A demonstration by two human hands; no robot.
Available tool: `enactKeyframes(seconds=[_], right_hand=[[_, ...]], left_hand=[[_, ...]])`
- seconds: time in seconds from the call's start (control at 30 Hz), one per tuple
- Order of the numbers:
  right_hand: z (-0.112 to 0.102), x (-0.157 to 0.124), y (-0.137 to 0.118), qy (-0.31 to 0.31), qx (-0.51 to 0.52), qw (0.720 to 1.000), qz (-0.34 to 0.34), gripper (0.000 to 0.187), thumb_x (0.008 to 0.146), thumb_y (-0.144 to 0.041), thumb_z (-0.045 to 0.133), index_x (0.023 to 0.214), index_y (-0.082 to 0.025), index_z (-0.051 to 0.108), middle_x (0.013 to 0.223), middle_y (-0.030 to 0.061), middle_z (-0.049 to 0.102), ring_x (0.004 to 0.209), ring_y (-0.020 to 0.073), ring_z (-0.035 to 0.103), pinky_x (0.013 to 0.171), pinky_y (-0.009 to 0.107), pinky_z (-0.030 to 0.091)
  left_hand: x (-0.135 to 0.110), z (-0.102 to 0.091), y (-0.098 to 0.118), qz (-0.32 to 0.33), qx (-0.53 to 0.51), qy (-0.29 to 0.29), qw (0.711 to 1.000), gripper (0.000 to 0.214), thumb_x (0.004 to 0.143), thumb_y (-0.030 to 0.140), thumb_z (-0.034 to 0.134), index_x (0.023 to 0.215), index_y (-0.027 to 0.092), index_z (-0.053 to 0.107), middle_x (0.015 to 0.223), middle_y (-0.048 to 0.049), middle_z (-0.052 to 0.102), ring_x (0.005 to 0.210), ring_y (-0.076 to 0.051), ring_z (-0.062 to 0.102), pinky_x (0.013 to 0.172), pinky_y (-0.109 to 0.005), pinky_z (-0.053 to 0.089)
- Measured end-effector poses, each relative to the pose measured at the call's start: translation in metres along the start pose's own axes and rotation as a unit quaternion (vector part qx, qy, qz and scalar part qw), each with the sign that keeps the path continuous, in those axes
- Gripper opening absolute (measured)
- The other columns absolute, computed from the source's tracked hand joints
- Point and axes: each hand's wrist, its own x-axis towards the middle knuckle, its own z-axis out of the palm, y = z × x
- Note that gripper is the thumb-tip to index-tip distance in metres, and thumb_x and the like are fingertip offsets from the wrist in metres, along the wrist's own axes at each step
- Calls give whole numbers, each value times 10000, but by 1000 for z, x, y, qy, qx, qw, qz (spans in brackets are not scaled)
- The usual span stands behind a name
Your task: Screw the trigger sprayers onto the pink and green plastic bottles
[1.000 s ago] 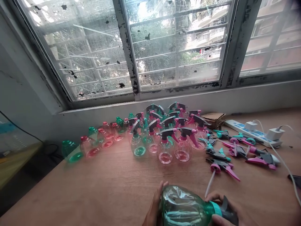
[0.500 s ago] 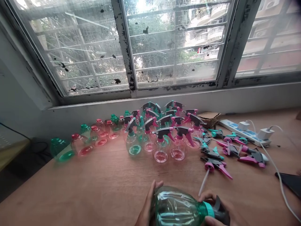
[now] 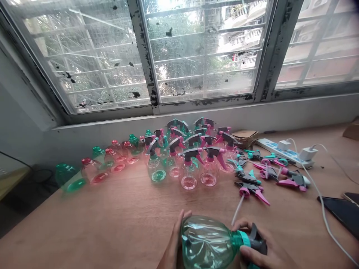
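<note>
A clear green spray bottle (image 3: 207, 241) lies on its side between my two hands at the front of the table, its neck pointing right. My left hand (image 3: 174, 241) is wrapped round the base end, with its fingertips showing along the far side. At the other end, my right hand (image 3: 262, 250) grips the turquoise collar (image 3: 245, 238) and dark grey spray head (image 3: 258, 244) between thumb and fingers. The collar sits on the bottle's neck. Just beyond my right hand, a loose pink and grey spray head (image 3: 252, 191) lies with its white tube towards me.
Several pink and green bottles with spray heads (image 3: 188, 173) stand grouped mid-table. Bottles without heads (image 3: 94, 173) line the left. Loose spray heads (image 3: 269, 172) lie right of the group, near a power strip (image 3: 283, 151), a white cable (image 3: 322, 205) and a black phone (image 3: 340, 213).
The view has shifted slightly, bringing more of the table's right side into sight. Both hands and the held bottle appear a little higher and further left, with the grip unchanged.
</note>
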Motion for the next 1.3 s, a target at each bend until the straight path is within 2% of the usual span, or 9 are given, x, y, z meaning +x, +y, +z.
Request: enactKeyframes(seconds=[0.13,0.3,0.43,0.6,0.77,0.93,1.03,1.13,1.3], right_hand=[[2,0,-4,3,-12,1000,-14,465,741,-540,777,1027,-226,587,666,-9,657,597,184,626,514,240,462],[7,0,-12,1,7,1000,-1,498,739,-552,777,1042,-225,554,637,-16,668,570,180,637,506,229,451],[10,-1,-16,3,-5,1000,-18,450,751,-538,768,1002,-217,576,645,-14,662,581,180,631,521,242,464],[11,-2,-21,6,-31,999,-37,417,760,-491,776,1002,-204,593,647,-14,660,593,180,616,530,252,473],[10,-3,-30,-2,-10,999,-40,419,792,-478,765,1027,-192,566,648,-3,699,620,198,652,604,292,522],[9,-7,-34,-1,-51,997,-53,361,798,-426,774,1006,-187,601,735,-9,686,674,197,666,642,294,529],[8,-7,-34,-10,-77,995,-60,339,794,-394,781,1008,-187,620,761,-15,672,689,195,666,637,282,527],[8,-7,-34,-8,-61,997,-49,344,809,-403,769,1024,-186,610,734,-13,685,679,198,673,627,282,529],[7,-8,-34,-3,-46,998,-36,355,825,-416,751,1040,-184,590,703,-1,706,665,202,675,635,298,532]], left_hand=[[1,-1,-4,18,20,6,1000,1076,681,586,811,1548,343,222,1620,-88,291,1494,-387,237,1227,-530,175],[0,2,0,19,38,3,999,988,785,527,754,1557,358,162,1641,-95,241,1479,-391,278,1206,-533,236],[-2,1,2,14,22,5,1000,1119,706,574,797,1569,333,127,1639,-97,249,1484,-409,252,1214,-544,210],[-6,2,22,-68,24,17,997,988,800,530,736,1572,285,170,1657,-88,214,1517,-373,162,1235,-529,160],[-3,9,43,-74,82,21,994,932,845,377,736,1564,361,142,1676,-26,141,1528,-327,148,1248,-506,102],[0,8,45,-74,77,22,994,1042,802,431,771,1578,289,89,1660,-88,200,1522,-345,162,1246,-512,125],[0,7,47,-85,55,13,995,1008,816,470,749,1578,240,130,1629,-122,286,1506,-362,215,1237,-509,194],[1,8,49,-86,60,7,995,959,820,398,766,1566,290,173,1628,-101,291,1486,-361,279,1229,-506,235],[1,10,43,-56,78,-1,995,924,862,312,732,1550,397,120,1645,-50,242,1479,-318,310,1234,-497,219]])
